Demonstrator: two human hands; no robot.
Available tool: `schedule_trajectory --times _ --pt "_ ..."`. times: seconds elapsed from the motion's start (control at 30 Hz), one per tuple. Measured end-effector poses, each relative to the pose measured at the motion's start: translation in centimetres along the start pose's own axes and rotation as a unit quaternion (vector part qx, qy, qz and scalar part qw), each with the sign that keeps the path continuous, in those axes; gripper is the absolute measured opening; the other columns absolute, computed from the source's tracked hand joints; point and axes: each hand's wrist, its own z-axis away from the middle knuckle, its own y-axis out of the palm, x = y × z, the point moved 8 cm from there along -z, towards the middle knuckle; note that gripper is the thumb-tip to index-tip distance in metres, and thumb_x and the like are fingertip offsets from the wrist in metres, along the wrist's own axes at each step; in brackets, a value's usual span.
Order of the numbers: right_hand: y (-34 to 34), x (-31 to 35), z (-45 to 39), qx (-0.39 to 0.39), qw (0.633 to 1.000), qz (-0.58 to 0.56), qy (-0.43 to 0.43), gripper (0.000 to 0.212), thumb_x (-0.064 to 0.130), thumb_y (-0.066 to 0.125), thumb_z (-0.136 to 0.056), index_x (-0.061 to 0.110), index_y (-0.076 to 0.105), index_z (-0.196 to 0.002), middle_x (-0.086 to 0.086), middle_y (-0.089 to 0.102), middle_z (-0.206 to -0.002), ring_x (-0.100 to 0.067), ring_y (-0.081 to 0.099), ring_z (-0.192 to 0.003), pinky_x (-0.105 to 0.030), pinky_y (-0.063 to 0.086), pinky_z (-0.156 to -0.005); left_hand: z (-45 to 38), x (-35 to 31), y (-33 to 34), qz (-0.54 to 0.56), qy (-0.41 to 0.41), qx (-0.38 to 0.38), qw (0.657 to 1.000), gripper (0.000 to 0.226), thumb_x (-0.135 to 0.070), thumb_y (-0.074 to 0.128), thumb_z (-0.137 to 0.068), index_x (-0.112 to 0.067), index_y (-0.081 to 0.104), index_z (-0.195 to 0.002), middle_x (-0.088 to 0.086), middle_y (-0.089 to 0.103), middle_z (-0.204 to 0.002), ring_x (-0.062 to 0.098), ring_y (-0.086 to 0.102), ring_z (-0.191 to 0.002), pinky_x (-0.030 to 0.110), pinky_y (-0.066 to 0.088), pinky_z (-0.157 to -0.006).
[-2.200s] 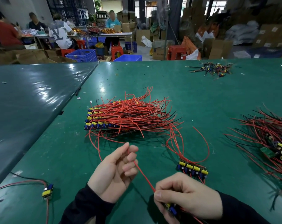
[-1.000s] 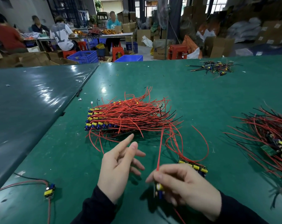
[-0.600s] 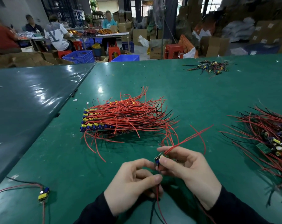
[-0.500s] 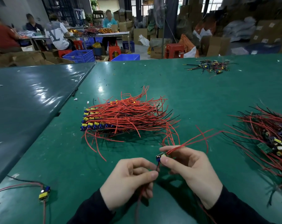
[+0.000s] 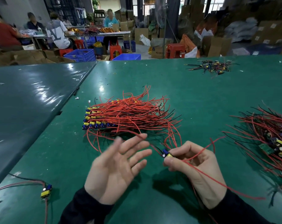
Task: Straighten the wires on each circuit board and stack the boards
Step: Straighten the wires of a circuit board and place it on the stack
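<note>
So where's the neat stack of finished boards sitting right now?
In the head view, the stack of boards lies mid-table on the green table, just beyond the open left hand, its red wires fanning right.

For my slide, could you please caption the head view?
Right hand pinches a small circuit board by its red wires; left hand spread open before the stacked boards.

Green table point(image 5: 193, 94) carries a stacked pile of boards point(image 5: 120, 115) centre, tangled boards point(image 5: 266, 139) right, a lone board point(image 5: 46, 192) near-left, scraps point(image 5: 213, 67) far back
</note>
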Motion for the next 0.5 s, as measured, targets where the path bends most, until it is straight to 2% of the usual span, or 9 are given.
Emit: schedule_trajectory --times 0.1,0.17,0.27,0.33,0.4,0.43,0.5 --pt "0.5 -0.2 0.3 0.024 0.999 0.018 -0.013 0.03 0.004 0.087 -0.047 0.004 0.064 -0.067 -0.009 0.069 -0.066 -0.009 0.063 -0.056 -0.016 0.05 -0.054 0.0 0.2 -1.0 -0.194 0.078 -0.095 0.973 0.042 -0.028 0.083 -0.058 -0.009 0.076 -0.095 0.009 0.07 -0.082 0.014 0.068 -0.072 0.022 0.054 -0.06" --pt "1.2 -0.5 0.6 0.062 0.998 0.029 -0.017 0.027 0.004 0.084 -0.05 0.007 0.066 -0.07 -0.008 0.071 -0.072 -0.009 0.065 -0.061 -0.016 0.051 -0.058 0.0 0.4 -1.0 -0.258 0.11 -0.114 0.953 0.029 -0.024 0.072 -0.059 -0.01 0.078 -0.084 0.01 0.073 -0.08 0.013 0.069 -0.071 0.02 0.053 -0.059" --pt "1.9 -0.3 0.9 0.118 0.991 0.054 -0.043 0.028 0.005 0.084 -0.057 0.012 0.071 -0.081 -0.005 0.073 -0.086 -0.013 0.07 -0.076 -0.019 0.054 -0.066 0.0 -0.1 -1.4 -0.244 0.132 -0.139 0.951 0.023 -0.021 0.069 -0.06 -0.008 0.078 -0.077 0.011 0.073 -0.076 0.012 0.069 -0.068 0.019 0.053 -0.057" --pt "2.1 1.0 1.0 0.133 0.971 0.146 -0.135 0.024 0.001 0.078 -0.069 0.018 0.075 -0.086 0.001 0.073 -0.093 -0.014 0.07 -0.087 -0.022 0.054 -0.073 0.1 -0.9 -1.9 -0.22 0.143 -0.16 0.952 0.018 -0.017 0.067 -0.062 -0.006 0.077 -0.072 0.012 0.072 -0.071 0.012 0.067 -0.061 0.018 0.052 -0.052" --pt "2.5 2.3 1.5 0.143 0.938 0.216 -0.232 0.034 -0.01 0.064 -0.076 0.021 0.076 -0.084 0.005 0.072 -0.098 -0.015 0.069 -0.092 -0.021 0.051 -0.078 0.2 -1.6 -2.1 -0.199 0.163 -0.171 0.951 0.013 -0.012 0.064 -0.064 -0.003 0.074 -0.067 0.011 0.07 -0.067 0.011 0.065 -0.055 0.018 0.051 -0.049" --pt "2.4 2.6 1.6 0.14 0.932 0.222 -0.25 0.04 -0.014 0.058 -0.076 0.02 0.076 -0.084 0.005 0.072 -0.099 -0.015 0.069 -0.093 -0.02 0.05 -0.08 0.3 -1.8 -2.0 -0.202 0.174 -0.17 0.949 0.012 -0.01 0.064 -0.065 -0.003 0.074 -0.066 0.01 0.07 -0.066 0.011 0.064 -0.054 0.018 0.05 -0.049" --pt "1.8 2.3 1.2 0.119 0.953 0.179 -0.213 0.038 -0.012 0.053 -0.079 0.019 0.076 -0.084 0.001 0.073 -0.096 -0.018 0.069 -0.089 -0.023 0.052 -0.075 0.5 -2.3 -1.4 -0.249 0.199 -0.152 0.936 0.011 -0.011 0.065 -0.067 -0.005 0.075 -0.069 0.009 0.07 -0.066 0.012 0.064 -0.056 0.018 0.052 -0.052"
